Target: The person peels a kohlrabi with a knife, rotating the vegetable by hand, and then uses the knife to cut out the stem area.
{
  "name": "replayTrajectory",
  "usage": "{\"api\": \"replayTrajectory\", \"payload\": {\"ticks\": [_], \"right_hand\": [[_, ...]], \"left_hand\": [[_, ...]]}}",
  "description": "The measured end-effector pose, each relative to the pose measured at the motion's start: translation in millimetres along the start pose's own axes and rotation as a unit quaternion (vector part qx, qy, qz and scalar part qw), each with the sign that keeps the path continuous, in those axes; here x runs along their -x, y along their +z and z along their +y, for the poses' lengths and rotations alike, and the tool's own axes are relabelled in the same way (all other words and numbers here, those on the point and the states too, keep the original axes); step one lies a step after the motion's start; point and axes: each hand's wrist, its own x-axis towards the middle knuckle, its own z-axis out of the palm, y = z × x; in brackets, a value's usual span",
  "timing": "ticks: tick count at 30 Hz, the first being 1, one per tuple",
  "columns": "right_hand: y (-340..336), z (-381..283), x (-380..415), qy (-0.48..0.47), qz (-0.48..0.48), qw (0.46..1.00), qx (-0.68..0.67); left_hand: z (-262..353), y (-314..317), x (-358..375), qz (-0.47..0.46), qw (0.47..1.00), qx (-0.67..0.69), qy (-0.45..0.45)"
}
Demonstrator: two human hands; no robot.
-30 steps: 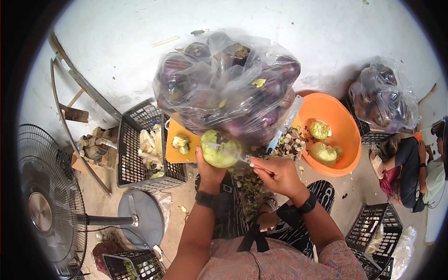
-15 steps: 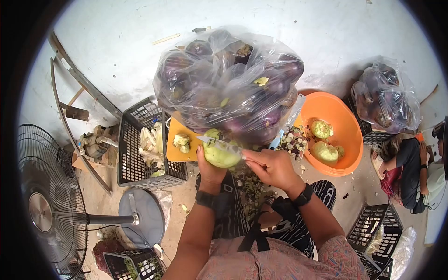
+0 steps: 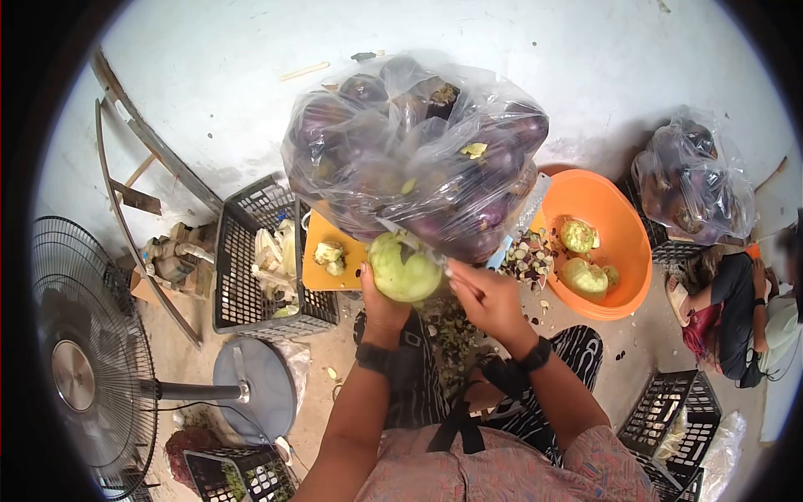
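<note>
A pale green peeled eggplant [image 3: 400, 272] rests in my left hand [image 3: 384, 311], whose fingers wrap its left and lower side. My right hand [image 3: 493, 303] is closed round the handle of a knife [image 3: 418, 245]; the blade points up and left across the top of the eggplant, beside a dark notch. Just beyond both hands, a clear plastic bag [image 3: 410, 159] bulges with purple eggplants. A yellow board [image 3: 335, 280] to the left carries pale cut pieces [image 3: 329, 256].
An orange basin [image 3: 631, 251] at right holds pale peeled eggplants. Black crates [image 3: 238, 314] stand left and lower right [image 3: 669, 402]. A fan [image 3: 79, 368] is at far left. Another person [image 3: 736, 309] sits at far right. Peelings litter the floor.
The knife has moved from across the eggplant's face to its upper edge, and its blade is tilted more steeply. The notch in the eggplant now shows. My right hand has shifted slightly right and down.
</note>
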Motion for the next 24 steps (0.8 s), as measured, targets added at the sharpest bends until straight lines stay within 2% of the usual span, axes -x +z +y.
{"api": "replayTrajectory", "payload": {"ticks": [1, 3, 5, 8, 16, 24], "right_hand": [[-6, -5, 6, 0.0, -0.001, 1.0, 0.002], [-20, -18, 18, -0.051, -0.03, 0.993, 0.103], [-24, -22, 28, -0.078, -0.02, 0.991, 0.109], [-28, -26, 45, -0.075, -0.038, 0.987, 0.136], [-34, -41, 64, -0.036, -0.006, 0.98, 0.195], [-32, -54, 66, 0.003, 0.0, 0.98, 0.2]], "left_hand": [[-1, 1, 1, 0.015, 1.0, 0.009, -0.006], [-1, 1, 4, -0.004, 1.0, 0.0, -0.007], [-2, 2, 5, -0.025, 1.0, -0.01, -0.006], [-5, -2, 3, -0.016, 1.0, -0.004, 0.001], [-14, -9, 1, -0.08, 0.995, -0.04, 0.045], [-20, -11, 3, -0.069, 0.996, -0.032, 0.047]]}}
